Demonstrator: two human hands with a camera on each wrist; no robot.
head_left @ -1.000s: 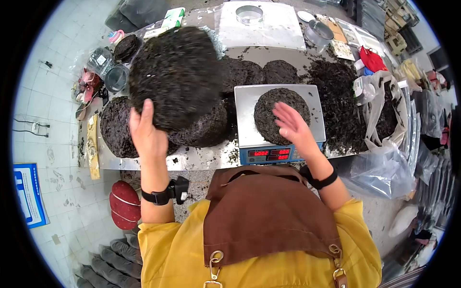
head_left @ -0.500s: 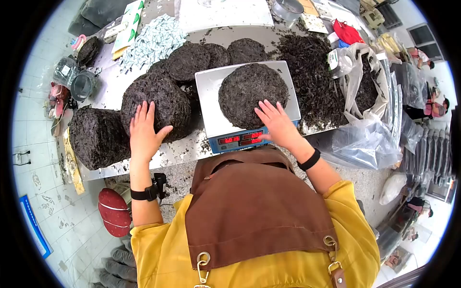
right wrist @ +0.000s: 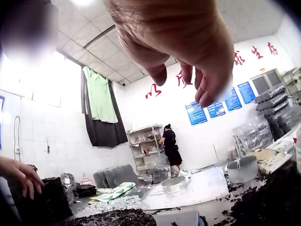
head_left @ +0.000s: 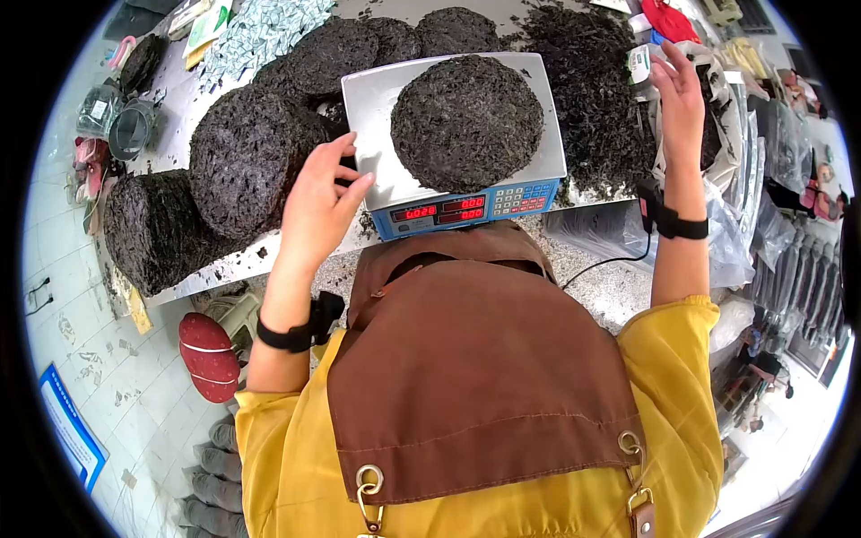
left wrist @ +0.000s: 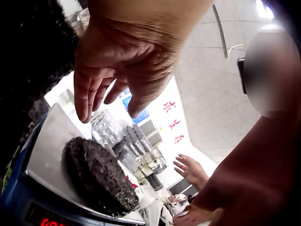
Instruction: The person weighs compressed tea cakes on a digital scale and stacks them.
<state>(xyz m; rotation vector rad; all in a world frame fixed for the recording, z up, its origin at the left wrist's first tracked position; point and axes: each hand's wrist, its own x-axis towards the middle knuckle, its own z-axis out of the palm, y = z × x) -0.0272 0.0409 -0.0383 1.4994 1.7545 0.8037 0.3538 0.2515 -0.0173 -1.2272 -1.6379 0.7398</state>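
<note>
A round dark pressed cake (head_left: 466,124) lies flat on the steel pan of a blue digital scale (head_left: 448,215) with red digits lit. My left hand (head_left: 321,202) is raised by the pan's left edge, fingers loosely bent and holding nothing; the cake (left wrist: 101,176) shows below that hand (left wrist: 124,61) in the left wrist view. Above the right side of the table, near a plastic bag, my right hand (head_left: 682,108) hangs in the air, empty, with fingers loosely bent. Left of the scale stand large dark cakes (head_left: 247,157), one leaning on a stack (head_left: 143,233).
Loose dark leaves (head_left: 587,99) are heaped right of the scale, beside the open bag (head_left: 731,134). Several smaller cakes (head_left: 332,54) and many small packets (head_left: 260,40) lie behind. A clear container (head_left: 132,128) stands far left. A cable (head_left: 601,262) hangs from the right wrist.
My right hand has left the cake and moved up and right. My left hand has come off the large cake toward the scale. Earlier, it held up a large cake, now standing at left.
</note>
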